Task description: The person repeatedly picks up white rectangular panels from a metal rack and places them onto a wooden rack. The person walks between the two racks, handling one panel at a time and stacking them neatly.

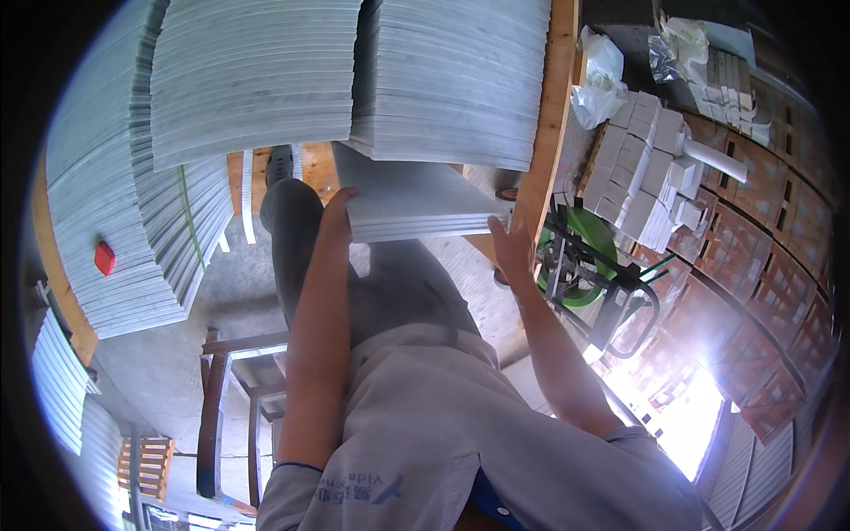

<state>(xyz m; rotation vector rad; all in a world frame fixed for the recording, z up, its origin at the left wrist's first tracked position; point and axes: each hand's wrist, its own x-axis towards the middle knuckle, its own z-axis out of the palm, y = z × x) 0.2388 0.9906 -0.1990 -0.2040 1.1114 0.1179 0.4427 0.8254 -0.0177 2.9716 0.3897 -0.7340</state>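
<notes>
A short stack of flat grey slabs point(416, 199), several layers thick, lies level in front of my waist, above my legs. My left hand point(338, 214) is closed on its left end, fingers against the edge. At the near right corner, my right hand point(512, 250) has its thumb at the front edge and its fingers by the right end; parts of those fingers are hidden. Just beyond stand tall packed rows of similar grey-white slabs, one at the middle point(252, 80) and one to the right point(456, 80).
A wooden beam point(553, 97) borders the slabs on the right. More slabs lean at left with a red block point(104, 258) on them. A metal frame point(217, 416) stands at lower left. White boxes point(633, 164) and a green wheel-like object point(591, 252) are at right.
</notes>
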